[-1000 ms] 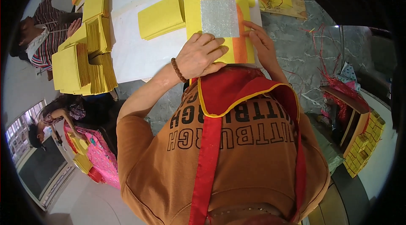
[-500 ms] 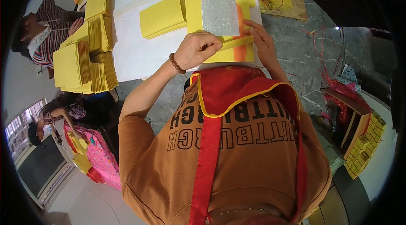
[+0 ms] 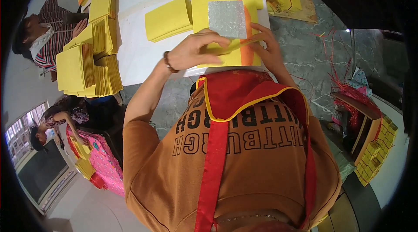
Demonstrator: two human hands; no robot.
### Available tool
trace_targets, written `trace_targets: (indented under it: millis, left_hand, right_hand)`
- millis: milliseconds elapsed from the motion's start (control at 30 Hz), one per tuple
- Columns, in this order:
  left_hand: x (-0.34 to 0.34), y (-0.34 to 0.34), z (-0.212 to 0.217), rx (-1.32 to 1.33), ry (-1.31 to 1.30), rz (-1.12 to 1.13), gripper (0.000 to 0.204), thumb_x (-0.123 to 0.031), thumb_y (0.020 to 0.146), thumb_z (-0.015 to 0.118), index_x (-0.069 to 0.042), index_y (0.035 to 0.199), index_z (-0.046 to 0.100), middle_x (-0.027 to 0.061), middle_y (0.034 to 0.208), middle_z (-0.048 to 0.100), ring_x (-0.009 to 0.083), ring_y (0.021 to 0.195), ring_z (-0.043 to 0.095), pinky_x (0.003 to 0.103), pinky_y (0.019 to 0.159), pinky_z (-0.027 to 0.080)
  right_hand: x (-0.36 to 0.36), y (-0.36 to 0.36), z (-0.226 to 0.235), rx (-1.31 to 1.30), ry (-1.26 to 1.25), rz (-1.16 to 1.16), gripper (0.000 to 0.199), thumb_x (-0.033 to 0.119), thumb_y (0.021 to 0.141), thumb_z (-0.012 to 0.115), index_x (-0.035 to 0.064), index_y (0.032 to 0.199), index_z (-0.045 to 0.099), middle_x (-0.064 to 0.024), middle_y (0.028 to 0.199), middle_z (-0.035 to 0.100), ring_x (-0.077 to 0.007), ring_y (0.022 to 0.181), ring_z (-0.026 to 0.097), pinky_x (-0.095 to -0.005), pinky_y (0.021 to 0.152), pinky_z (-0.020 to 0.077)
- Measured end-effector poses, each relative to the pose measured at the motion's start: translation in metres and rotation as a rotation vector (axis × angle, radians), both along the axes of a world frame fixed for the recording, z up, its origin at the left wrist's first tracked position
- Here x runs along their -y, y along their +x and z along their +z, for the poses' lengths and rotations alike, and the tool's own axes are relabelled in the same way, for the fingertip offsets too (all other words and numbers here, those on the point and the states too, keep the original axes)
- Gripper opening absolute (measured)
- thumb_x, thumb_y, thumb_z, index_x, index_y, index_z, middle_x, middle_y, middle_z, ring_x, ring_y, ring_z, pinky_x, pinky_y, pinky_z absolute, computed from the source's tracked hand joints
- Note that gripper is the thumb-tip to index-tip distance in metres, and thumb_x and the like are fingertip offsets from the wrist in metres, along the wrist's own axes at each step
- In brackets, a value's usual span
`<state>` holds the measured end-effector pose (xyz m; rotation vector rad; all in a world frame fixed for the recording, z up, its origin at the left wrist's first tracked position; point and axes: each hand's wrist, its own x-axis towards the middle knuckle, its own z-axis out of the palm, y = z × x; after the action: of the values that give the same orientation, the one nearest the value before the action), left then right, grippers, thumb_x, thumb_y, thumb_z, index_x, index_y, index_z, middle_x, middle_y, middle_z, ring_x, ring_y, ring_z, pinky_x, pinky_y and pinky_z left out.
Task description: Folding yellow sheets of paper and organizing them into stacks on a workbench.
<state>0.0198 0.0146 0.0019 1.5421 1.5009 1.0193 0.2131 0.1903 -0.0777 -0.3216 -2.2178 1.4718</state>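
A yellow joss paper sheet (image 3: pixel 200 5) lies at the table's near edge, with a silver square (image 3: pixel 226 18) in its middle and an orange band (image 3: pixel 248 22) down its right side. Over its lower part is a narrow folded yellow paper strip (image 3: pixel 235 48), slightly raised and smeared by motion. My right hand (image 3: pixel 269 47) pinches the strip's right end between thumb and fingers. My left hand (image 3: pixel 193 50), wearing a bead bracelet, is around the other end with thumb and fingers spread apart. Whether the strip is joined to the sheet cannot be made out.
Folded yellow papers (image 3: pixel 167 18) lie left of the sheet on the white table (image 3: pixel 130 53). Tall stacks of folded paper (image 3: pixel 78 68) stand at the left edge. A person in a striped top (image 3: pixel 52 27) is at the left; another works by a pink cloth (image 3: pixel 104 158).
My left hand has moved slightly left, and its closed fingers have spread. The strip has lifted and tilted. My right fingers have closed on its right end.
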Motion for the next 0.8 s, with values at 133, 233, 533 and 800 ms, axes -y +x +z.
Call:
trace_targets:
  millis: [133, 233, 533, 800]
  left_hand:
    - [0.012, -0.013, 0.005, -0.442, 0.051, 0.08, 0.066, -0.037, 0.071, 0.071, -0.015, 0.129, 0.048, 0.0099, 0.119, 0.053, 0.0274, 0.114, 0.045, 0.039, 0.097, 0.035]
    - [0.013, -0.016, -0.014, -0.6, 0.112, 0.178, 0.042, -0.02, 0.076, 0.064, -0.013, 0.116, 0.057, 0.0097, 0.116, 0.055, 0.0287, 0.112, 0.047, 0.039, 0.094, 0.038]
    - [0.025, -0.004, 0.002, -0.625, 0.269, 0.169, 0.027, -0.005, 0.076, 0.055, -0.008, 0.101, 0.062, 0.0115, 0.099, 0.061, 0.0302, 0.093, 0.057, 0.038, 0.081, 0.045]
    - [0.02, 0.008, -0.012, -0.378, 0.012, 0.556, 0.022, -0.022, 0.088, 0.055, -0.001, 0.085, 0.06, 0.0147, 0.063, 0.055, 0.031, 0.062, 0.053, 0.037, 0.059, 0.043]
  right_hand:
    - [0.003, -0.003, -0.005, 0.004, -0.284, -0.072, 0.022, 0.009, 0.078, 0.064, 0.0062, 0.1, 0.061, -0.0074, 0.125, 0.05, -0.0211, 0.119, 0.041, -0.0324, 0.098, 0.0325]
    - [-0.004, -0.004, -0.008, -0.013, -0.244, -0.041, 0.023, 0.01, 0.077, 0.064, 0.0077, 0.1, 0.062, -0.0073, 0.124, 0.05, -0.0227, 0.118, 0.042, -0.0338, 0.098, 0.0329]
    - [-0.01, 0.003, 0.043, -0.019, 0.555, 0.102, 0.027, 0.018, 0.074, 0.067, 0.0129, 0.1, 0.062, -0.0061, 0.113, 0.058, -0.025, 0.108, 0.052, -0.0378, 0.089, 0.0365]
    - [0.007, -0.007, 0.043, 0.259, 0.058, -0.016, 0.027, 0.018, 0.079, 0.064, 0.007, 0.103, 0.06, -0.0083, 0.096, 0.064, -0.0238, 0.083, 0.061, -0.0316, 0.07, 0.0447]
